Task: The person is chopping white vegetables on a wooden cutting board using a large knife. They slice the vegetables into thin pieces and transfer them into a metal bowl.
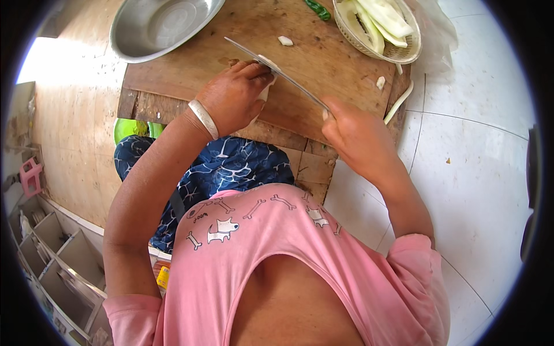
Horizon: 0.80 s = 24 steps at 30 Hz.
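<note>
Pale vegetable piece [265,93], one: lay toward the near edge of the scuffed wooden tabletop [346,81], your left hand [234,95] clamped round it. Knife [297,86], one: thin, straight metal blade close to the piece, handle enclosed in your right hand [352,124]. Your two hands stood apart. Basket [411,56], one: pale openwork, containing at least three long whitish-green slices [385,18]. Basin [134,49], one: rounded, smooth grey metal. Green pepper [317,8], one: glossy, twisted. Loose pale chips [285,40], two: small, angular.
</note>
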Each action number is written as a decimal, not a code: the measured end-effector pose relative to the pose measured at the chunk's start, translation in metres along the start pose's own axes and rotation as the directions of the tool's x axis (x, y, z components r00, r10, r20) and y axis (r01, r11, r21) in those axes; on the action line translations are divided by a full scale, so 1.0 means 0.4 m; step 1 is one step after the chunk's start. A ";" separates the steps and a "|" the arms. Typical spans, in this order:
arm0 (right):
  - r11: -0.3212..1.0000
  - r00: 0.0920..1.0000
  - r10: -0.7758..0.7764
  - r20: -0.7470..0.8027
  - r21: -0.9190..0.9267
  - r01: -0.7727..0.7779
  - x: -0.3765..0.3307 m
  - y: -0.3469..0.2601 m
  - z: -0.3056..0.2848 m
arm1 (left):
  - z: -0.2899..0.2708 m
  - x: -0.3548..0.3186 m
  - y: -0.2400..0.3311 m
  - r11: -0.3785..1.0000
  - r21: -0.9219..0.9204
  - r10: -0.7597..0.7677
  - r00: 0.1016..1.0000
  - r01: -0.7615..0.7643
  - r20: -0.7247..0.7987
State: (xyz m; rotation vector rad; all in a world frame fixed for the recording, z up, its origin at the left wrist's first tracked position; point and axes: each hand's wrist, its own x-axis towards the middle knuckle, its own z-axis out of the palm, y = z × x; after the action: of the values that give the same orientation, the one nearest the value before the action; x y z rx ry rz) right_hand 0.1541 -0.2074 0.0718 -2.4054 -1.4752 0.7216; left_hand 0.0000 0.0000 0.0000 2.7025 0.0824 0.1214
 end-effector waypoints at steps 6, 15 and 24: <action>0.995 0.996 0.005 -0.084 0.099 0.003 0.038 0.005 0.027 | -0.030 0.000 -0.019 1.000 0.009 0.000 1.000 0.000 -0.020; 0.994 0.994 -0.070 -0.087 0.083 0.077 -0.033 -0.015 -0.024 | -0.007 -0.008 -0.017 0.995 0.065 0.089 0.983 -0.079 -0.163; 0.994 1.000 0.028 -0.001 0.105 -0.028 0.026 0.004 0.017 | -0.025 -0.020 0.014 0.990 0.124 -0.062 0.998 0.060 0.011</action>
State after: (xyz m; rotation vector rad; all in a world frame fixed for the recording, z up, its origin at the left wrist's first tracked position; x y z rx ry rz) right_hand 0.1556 -0.1994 0.0624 -2.3520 -1.3692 0.7817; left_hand -0.0088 -0.0016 0.0109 2.8213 0.1735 0.0803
